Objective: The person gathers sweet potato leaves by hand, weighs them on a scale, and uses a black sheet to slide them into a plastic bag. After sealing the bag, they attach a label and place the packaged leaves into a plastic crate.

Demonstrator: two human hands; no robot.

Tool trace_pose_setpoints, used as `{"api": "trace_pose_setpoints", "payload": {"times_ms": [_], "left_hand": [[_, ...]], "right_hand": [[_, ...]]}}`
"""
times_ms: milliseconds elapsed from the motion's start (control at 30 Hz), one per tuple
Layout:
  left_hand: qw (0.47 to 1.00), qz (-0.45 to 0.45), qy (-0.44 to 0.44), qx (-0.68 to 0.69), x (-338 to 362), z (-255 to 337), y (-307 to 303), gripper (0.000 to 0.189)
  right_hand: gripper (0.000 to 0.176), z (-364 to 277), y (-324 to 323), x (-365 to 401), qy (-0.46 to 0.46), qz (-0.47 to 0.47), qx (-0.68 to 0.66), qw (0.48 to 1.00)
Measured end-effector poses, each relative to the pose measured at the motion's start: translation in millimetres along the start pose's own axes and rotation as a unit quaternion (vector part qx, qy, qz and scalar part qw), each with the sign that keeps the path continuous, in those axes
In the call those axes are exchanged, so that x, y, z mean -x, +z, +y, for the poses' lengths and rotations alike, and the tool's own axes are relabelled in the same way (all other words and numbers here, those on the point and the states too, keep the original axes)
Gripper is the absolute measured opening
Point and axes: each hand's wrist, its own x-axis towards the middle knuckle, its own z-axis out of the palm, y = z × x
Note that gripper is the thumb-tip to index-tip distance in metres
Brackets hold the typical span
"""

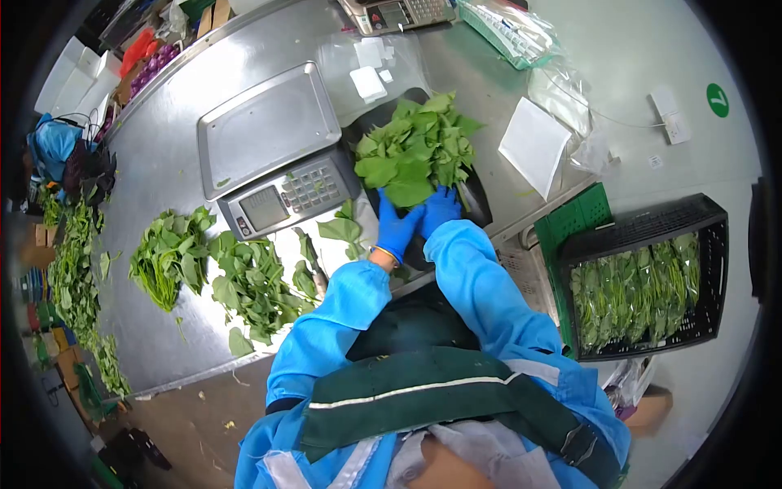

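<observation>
A bunch of broad green leafy vegetables (pixel 415 147) lies over a black tray (pixel 476 200) at the steel table's near edge. Both of my hands wear blue gloves and are at the near end of this bunch. My left hand (pixel 397 226) grips its lower left side, with some fingertips hidden by leaves. Close beside it, my right hand (pixel 441 210) is closed around the lower right side, its fingers partly under the leaves. Left of the tray stands a digital scale (pixel 305 189) with a bare metal pan (pixel 269 126). A knife-like handle (pixel 320 283) lies among loose leaves.
More leafy greens (pixel 171 253) lie in piles on the steel table (pixel 138 342) to the left. On the right, a black crate (pixel 643 220) holds several bagged bunches. A white sheet (pixel 533 147), a green basket (pixel 509 37) and a second scale (pixel 395 15) are farther back.
</observation>
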Motion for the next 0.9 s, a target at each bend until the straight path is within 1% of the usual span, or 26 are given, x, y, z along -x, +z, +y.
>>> {"api": "trace_pose_setpoints", "payload": {"times_ms": [33, 67, 100, 133, 167, 200, 233, 267, 300, 333, 400, 467, 500, 533, 567, 600, 633, 667, 700, 733, 767, 800, 833, 867, 900], "left_hand": [[1.0, 0.003, -0.025, -0.01, 2, -2, -3, 0.07], [0.999, 0.005, -0.045, -0.019, 0, -9, -5, 0.063], [0.999, 0.033, 0.003, 0.013, -2, -16, -2, 0.049], [0.999, 0.049, -0.003, 0.012, 0, -16, -3, 0.045], [0.997, 0.074, -0.006, 0.034, 0, -22, -3, 0.042], [0.993, 0.1, -0.009, 0.056, 0, -28, -4, 0.039], [0.992, 0.116, -0.028, 0.048, 0, -30, -5, 0.038], [0.99, 0.13, -0.048, 0.039, 1, -35, -8, 0.037], [0.988, 0.139, -0.06, 0.035, 2, -39, -9, 0.035], [0.989, 0.141, -0.036, 0.012, 3, -42, -11, 0.035], [0.987, 0.157, 0.004, 0.014, 4, -30, -2, 0.034], [0.987, 0.163, -0.009, -0.003, 9, -27, -5, 0.033], [0.988, 0.145, -0.049, -0.001, 11, -27, -10, 0.032], [0.988, 0.127, -0.088, 0.001, 12, -28, -11, 0.031], [0.985, 0.15, -0.084, 0.006, 13, -32, -10, 0.027], [0.984, 0.159, -0.082, 0.007, 15, -34, -11, 0.027], [0.983, 0.162, -0.09, 0.005, 17, -34, -12, 0.027], [0.982, 0.163, -0.097, 0.002, 19, -31, -10, 0.027], [0.98, 0.17, -0.083, -0.056, 20, -26, -9, 0.03], [0.98, 0.174, -0.079, -0.055, 23, -18, -6, 0.03], [0.974, 0.187, -0.056, -0.113, 28, -10, -1, 0.032], [0.965, 0.198, -0.034, -0.17, 34, -2, 4, 0.035], [0.964, 0.203, -0.031, -0.169, 39, 11, 9, 0.035], [0.928, 0.236, 0.025, -0.287, 46, 24, 14, 0.037], [0.874, 0.263, 0.079, -0.4, 51, 31, 19, 0.04]], "right_hand": [[0.043, 13, -9, 3, -0.005, -0.006, -0.004, 1.0], [0.05, 31, -14, -1, -0.058, -0.044, -0.142, 0.987], [0.058, 48, -20, -5, -0.11, -0.082, -0.276, 0.951], [0.059, 63, -27, -7, -0.071, -0.093, -0.348, 0.93], [0.058, 80, -12, -13, -0.054, -0.064, -0.385, 0.919], [0.058, 93, 5, -23, -0.036, -0.035, -0.42, 0.906], [0.058, 99, 3, -31, -0.042, -0.044, -0.422, 0.905], [0.054, 101, -4, -39, -0.009, -0.04, -0.53, 0.847], [0.05, 101, -8, -48, 0.025, -0.034, -0.629, 0.776], [0.05, 97, -4, -56, 0.022, -0.042, -0.631, 0.774], [0.06, 85, 7, -67, -0.039, -0.041, -0.519, 0.853], [0.057, 76, 29, -70, -0.097, -0.025, -0.424, 0.9], [0.053, 75, 39, -72, -0.091, -0.109, -0.421, 0.896], [0.053, 77, 42, -71, -0.1, -0.112, -0.421, 0.895], [0.052, 81, 45, -68, -0.125, -0.115, -0.457, 0.873], [0.05, 85, 48, -66, -0.15, -0.119, -0.492, 0.849], [0.05, 90, 40, -66, -0.145, -0.114, -0.474, 0.861], [0.05, 96, 31, -70, -0.152, -0.116, -0.474, 0.86], [0.051, 103, 21, -77, -0.19, -0.155, -0.4, 0.883], [0.052, 112, 6, -84, -0.225, -0.192, -0.322, 0.899], [0.044, 123, -16, -89, -0.27, -0.237, -0.236, 0.903], [0.044, 132, -34, -95, -0.275, -0.236, -0.234, 0.902], [0.037, 141, -49, -100, -0.329, -0.206, -0.173, 0.905], [0.032, 149, -56, -104, -0.38, -0.173, -0.112, 0.902], [0.032, 155, -57, -110, -0.382, -0.172, -0.111, 0.901]]}}
